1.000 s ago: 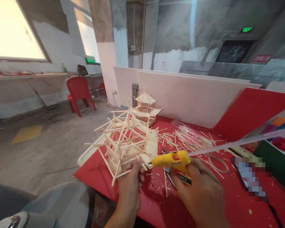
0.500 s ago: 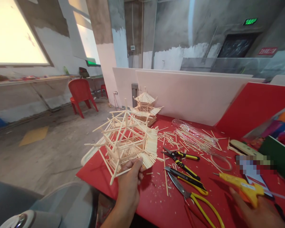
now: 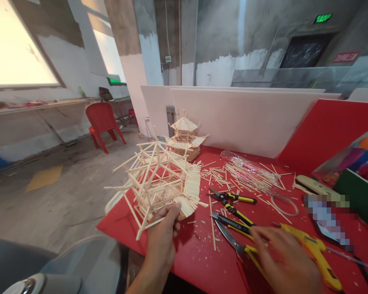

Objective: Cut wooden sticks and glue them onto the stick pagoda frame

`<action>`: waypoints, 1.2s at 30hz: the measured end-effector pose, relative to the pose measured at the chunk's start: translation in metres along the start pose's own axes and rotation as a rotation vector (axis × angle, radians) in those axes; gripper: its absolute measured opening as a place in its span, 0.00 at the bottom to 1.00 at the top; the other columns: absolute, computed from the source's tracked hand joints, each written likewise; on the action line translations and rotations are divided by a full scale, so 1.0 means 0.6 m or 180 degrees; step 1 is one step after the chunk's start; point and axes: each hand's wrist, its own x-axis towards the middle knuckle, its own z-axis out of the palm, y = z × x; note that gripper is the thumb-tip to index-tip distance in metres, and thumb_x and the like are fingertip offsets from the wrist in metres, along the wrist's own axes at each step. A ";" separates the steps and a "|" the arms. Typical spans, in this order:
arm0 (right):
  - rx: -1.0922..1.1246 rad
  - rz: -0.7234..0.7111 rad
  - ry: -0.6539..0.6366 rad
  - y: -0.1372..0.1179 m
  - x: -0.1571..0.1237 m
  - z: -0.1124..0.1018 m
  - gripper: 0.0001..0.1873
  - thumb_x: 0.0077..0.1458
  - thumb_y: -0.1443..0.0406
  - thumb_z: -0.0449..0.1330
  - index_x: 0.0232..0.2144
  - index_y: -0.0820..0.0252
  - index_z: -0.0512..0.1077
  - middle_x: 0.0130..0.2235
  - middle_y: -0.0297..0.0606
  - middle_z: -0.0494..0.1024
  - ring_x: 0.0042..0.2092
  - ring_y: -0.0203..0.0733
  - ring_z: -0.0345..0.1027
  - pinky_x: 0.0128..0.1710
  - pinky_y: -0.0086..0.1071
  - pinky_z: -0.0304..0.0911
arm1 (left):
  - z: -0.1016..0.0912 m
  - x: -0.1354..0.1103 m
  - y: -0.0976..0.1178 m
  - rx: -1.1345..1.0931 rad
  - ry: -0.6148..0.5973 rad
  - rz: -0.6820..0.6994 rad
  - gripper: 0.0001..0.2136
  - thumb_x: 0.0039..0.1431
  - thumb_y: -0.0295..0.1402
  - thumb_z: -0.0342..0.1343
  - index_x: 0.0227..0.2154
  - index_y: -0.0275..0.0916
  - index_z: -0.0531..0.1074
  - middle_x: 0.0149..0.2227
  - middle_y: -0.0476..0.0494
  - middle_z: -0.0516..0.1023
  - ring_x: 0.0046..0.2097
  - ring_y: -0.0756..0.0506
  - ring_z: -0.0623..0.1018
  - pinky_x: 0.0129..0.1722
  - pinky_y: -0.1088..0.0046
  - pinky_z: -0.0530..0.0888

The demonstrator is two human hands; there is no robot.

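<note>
My left hand [image 3: 164, 228] pinches the lower edge of a pagoda model [image 3: 159, 179] built from thin wooden sticks. Its upper frame is bare, and on its right side a fan of sticks forms a roof section. My right hand [image 3: 285, 257], smeared by motion, hovers above the yellow-handled snips [image 3: 233, 241] and the box cutter [image 3: 233, 224]. Its fingers stretch leftward, slightly apart, and nothing shows in them. Just right of it a yellow hot glue gun [image 3: 314, 245] lies on the red table [image 3: 199, 257].
A second stick pagoda [image 3: 184, 136] stands behind. Black-and-yellow pliers [image 3: 233, 200], loose sticks [image 3: 216, 175] and a plastic bag of sticks [image 3: 248, 169] lie on the table. At right are a phone [image 3: 328, 228] and a green board [image 3: 362, 200]. White panels [image 3: 227, 118] stand behind.
My right hand has let go of the glue gun and moved left over the snips. The glue gun now lies turned on the table. My left hand still holds the model, with the view slightly shifted.
</note>
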 end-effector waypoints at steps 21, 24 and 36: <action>0.1059 -0.0398 -0.0405 -0.167 0.051 0.137 0.08 0.57 0.70 0.61 0.40 0.57 0.74 0.32 0.37 0.73 0.34 0.40 0.64 0.35 0.35 0.60 | -0.003 -0.001 -0.002 -0.0263 -0.0010 -0.0133 0.11 0.42 0.37 0.67 0.20 0.36 0.72 0.17 0.52 0.70 0.18 0.56 0.63 0.16 0.83 0.56; 0.1053 -0.0416 -0.0351 -0.168 0.051 0.138 0.08 0.57 0.70 0.61 0.40 0.58 0.74 0.32 0.37 0.73 0.34 0.40 0.63 0.35 0.35 0.60 | -0.001 -0.002 -0.001 -0.0282 0.0017 -0.0153 0.11 0.42 0.37 0.67 0.21 0.35 0.73 0.18 0.52 0.70 0.18 0.56 0.63 0.17 0.83 0.56; 0.1091 -0.0427 -0.0387 -0.168 0.052 0.138 0.07 0.56 0.70 0.62 0.39 0.59 0.74 0.32 0.37 0.73 0.35 0.40 0.63 0.36 0.36 0.60 | 0.002 -0.004 0.003 -0.0259 0.0007 -0.0181 0.12 0.42 0.38 0.67 0.22 0.35 0.73 0.17 0.52 0.70 0.18 0.56 0.63 0.17 0.83 0.55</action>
